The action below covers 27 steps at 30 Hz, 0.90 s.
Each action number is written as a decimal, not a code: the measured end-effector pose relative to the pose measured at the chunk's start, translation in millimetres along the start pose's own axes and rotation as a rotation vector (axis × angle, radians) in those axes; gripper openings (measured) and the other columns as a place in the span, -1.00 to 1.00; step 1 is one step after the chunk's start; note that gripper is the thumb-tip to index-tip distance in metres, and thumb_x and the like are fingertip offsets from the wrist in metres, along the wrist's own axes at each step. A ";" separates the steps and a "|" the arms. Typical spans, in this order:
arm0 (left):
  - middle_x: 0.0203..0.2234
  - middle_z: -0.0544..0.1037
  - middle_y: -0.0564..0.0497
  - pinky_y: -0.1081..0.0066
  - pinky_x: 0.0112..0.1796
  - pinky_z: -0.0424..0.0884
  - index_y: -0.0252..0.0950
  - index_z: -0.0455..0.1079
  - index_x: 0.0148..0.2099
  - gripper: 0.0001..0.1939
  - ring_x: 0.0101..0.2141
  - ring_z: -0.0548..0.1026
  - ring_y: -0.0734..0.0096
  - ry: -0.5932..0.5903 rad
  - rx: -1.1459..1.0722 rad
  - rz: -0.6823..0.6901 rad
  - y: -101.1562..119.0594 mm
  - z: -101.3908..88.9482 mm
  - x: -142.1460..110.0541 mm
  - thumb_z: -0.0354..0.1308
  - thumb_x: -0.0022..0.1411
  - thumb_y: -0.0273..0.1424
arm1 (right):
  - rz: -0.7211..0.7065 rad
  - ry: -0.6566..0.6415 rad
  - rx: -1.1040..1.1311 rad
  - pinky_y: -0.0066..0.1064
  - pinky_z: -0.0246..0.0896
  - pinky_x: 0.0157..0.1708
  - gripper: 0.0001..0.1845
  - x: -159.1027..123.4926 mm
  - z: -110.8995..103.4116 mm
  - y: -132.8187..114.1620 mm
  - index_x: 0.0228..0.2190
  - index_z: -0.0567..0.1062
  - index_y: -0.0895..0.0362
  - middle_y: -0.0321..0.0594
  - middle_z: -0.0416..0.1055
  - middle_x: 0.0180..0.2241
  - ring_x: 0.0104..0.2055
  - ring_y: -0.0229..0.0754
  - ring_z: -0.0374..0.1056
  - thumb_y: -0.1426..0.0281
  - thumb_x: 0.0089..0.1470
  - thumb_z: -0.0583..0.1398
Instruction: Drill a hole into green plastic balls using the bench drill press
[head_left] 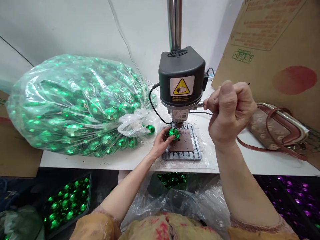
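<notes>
green bauble (173,133) in left hand (163,141), label (182,86) seemingly reading "attention"

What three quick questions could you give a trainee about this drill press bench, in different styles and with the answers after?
1. Open question: what is the person's left hand holding?
2. True or false: the big clear bag lies to the left of the drill press, as the camera sees it.
3. Fill the gap: the warning label on the front shows a ____ triangle with a hand drawn in it.

Key:
1. A faceted green piece.
2. True.
3. Yellow.
</notes>
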State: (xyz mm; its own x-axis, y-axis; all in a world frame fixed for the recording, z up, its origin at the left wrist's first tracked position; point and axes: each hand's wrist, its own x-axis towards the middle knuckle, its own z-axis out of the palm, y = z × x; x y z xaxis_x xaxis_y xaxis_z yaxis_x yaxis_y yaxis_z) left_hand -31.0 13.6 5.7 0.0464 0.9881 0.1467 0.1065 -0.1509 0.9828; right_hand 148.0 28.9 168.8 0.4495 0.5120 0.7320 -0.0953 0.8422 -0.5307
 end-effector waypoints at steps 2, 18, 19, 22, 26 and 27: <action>-0.01 0.57 -0.14 0.24 -0.04 0.48 -0.26 0.38 0.17 -0.44 -0.04 0.53 0.15 -0.031 0.034 0.005 0.8 0.7 -0.1 0.30 0.19 -0.13 | 0.001 -0.004 -0.018 -0.37 -0.02 -0.58 -0.55 -0.2 -0.1 -0.3 -0.59 0.18 0.07 -0.44 0.02 -0.69 -0.63 -0.44 -0.01 0.10 0.11 0.22; -0.01 0.54 -0.13 0.14 0.05 0.43 -0.25 0.42 0.11 -0.45 0.01 0.50 0.10 -0.006 0.272 0.110 1.6 21.4 -5.1 0.42 0.08 -0.26 | -0.003 -0.012 0.055 -0.45 0.00 -0.59 -0.60 0.5 -0.5 -2.2 -0.60 0.22 0.11 -0.46 0.09 -0.69 -0.64 -0.47 0.02 0.21 0.12 0.23; 0.00 0.54 -0.13 0.16 0.05 0.44 -0.25 0.41 0.12 -0.44 0.00 0.51 0.12 -0.018 0.235 0.102 -0.2 22.7 -5.3 0.42 0.09 -0.26 | 0.016 -0.016 0.061 -0.45 0.00 -0.59 -0.59 0.7 -0.2 -3.3 -0.60 0.22 0.11 -0.46 0.09 -0.69 -0.64 -0.47 0.02 0.21 0.12 0.23; 0.00 0.55 -0.11 0.19 0.05 0.45 -0.25 0.37 0.14 -0.42 0.00 0.53 0.16 -0.043 0.170 0.102 -4.6 23.8 -5.6 0.41 0.11 -0.25 | 0.038 -0.023 0.057 -0.46 -0.04 -0.60 -0.54 0.6 1.0 -4.2 -0.63 0.17 0.12 -0.45 0.07 -0.70 -0.65 -0.48 0.00 0.20 0.14 0.22; 0.01 0.54 -0.11 0.17 0.08 0.43 -0.24 0.36 0.15 -0.42 0.02 0.51 0.15 -0.049 0.172 0.110 -7.1 22.9 -5.3 0.40 0.12 -0.26 | -0.016 0.002 0.060 -0.46 -0.10 -0.63 -0.45 -3.8 1.6 -1.4 -0.68 0.07 0.14 -0.44 -0.04 -0.74 -0.68 -0.49 -0.01 0.19 0.19 0.15; 0.02 0.53 -0.12 0.16 0.08 0.42 -0.24 0.36 0.15 -0.42 0.03 0.51 0.14 -0.050 0.169 0.108 -7.5 22.7 -5.2 0.40 0.11 -0.26 | -0.019 0.007 0.061 -0.46 -0.09 -0.64 -0.44 -5.8 1.3 -0.9 -0.69 0.06 0.14 -0.44 -0.05 -0.74 -0.69 -0.49 -0.01 0.19 0.19 0.16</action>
State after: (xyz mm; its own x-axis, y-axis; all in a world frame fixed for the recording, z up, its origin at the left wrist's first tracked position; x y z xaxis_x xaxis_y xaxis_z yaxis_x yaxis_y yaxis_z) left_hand -9.5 9.0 -4.9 0.1153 0.9637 0.2408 0.2632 -0.2634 0.9281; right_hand 144.3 25.4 165.6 0.4578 0.4948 0.7387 -0.1403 0.8606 -0.4895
